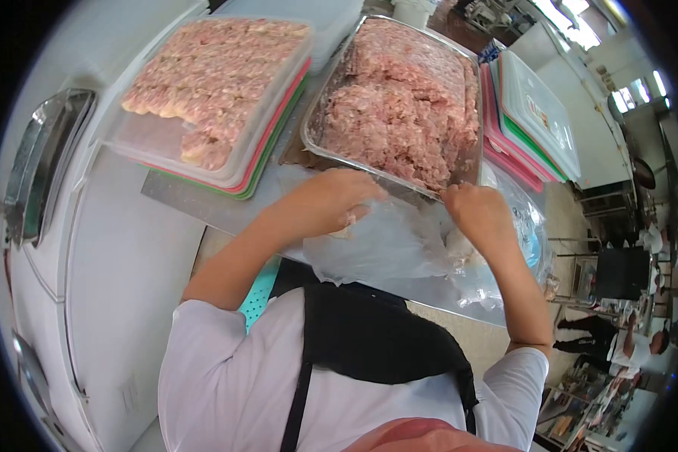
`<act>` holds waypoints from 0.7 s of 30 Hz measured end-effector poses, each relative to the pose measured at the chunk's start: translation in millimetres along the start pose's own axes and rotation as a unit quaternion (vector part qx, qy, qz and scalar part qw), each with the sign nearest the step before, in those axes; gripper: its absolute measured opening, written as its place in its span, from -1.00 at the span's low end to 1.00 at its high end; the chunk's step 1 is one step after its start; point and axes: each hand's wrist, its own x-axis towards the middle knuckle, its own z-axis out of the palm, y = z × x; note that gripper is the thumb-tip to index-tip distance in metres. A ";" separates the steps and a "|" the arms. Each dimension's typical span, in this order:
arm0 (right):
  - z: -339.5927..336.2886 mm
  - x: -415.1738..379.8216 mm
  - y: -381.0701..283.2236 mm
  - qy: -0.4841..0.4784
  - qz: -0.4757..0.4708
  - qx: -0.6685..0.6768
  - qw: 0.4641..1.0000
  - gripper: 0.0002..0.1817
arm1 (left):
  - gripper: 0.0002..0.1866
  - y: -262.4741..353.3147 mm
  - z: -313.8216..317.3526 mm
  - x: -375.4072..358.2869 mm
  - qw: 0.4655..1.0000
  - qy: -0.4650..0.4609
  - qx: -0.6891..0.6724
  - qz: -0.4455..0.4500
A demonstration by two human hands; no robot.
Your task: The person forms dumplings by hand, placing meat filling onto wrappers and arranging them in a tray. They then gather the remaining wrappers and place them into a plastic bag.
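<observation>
A clear plastic bag (384, 245) spreads low between my two hands, over the near edge of the table. My left hand (325, 202) is closed at its upper left side, with the fingers curled and pale bits on the thumb. At the bag's right side, my right hand (478, 212) is closed in a pinch beside the tray's near corner. Just beyond both hands sits a metal tray (309, 134) heaped with pink minced meat (399, 105). What lies beneath my fingers is partly hidden.
On the left, a clear plastic tray (147, 135) of shaped meat pieces (211, 68) rests on red and green trays. Stacked coloured lids (535, 113) stand at the right. More crumpled plastic (516, 226) lies by my right arm. A person (625, 343) is far right.
</observation>
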 end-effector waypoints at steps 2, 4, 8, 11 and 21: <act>-16.5 -4.8 9.8 -0.022 0.021 0.006 1.000 -0.81 | -0.66 -18.6 13.0 1.6 0.996 -0.070 0.050 -0.016; -27.3 3.7 32.9 -0.030 0.038 0.032 0.998 -0.80 | -0.63 -23.5 13.0 -0.8 0.989 -0.090 0.079 -0.083; 23.9 22.2 13.6 0.008 0.025 0.071 0.997 -0.72 | -0.65 -41.3 38.5 -14.2 0.988 0.053 0.128 -0.063; 35.7 18.3 2.7 0.011 0.058 0.268 0.962 -0.71 | -0.70 -56.8 36.7 -13.8 0.996 0.048 0.059 -0.048; 8.4 3.1 26.5 -0.003 0.069 0.178 0.982 -0.70 | -0.80 -28.6 4.2 -15.6 0.966 0.157 -0.184 -0.096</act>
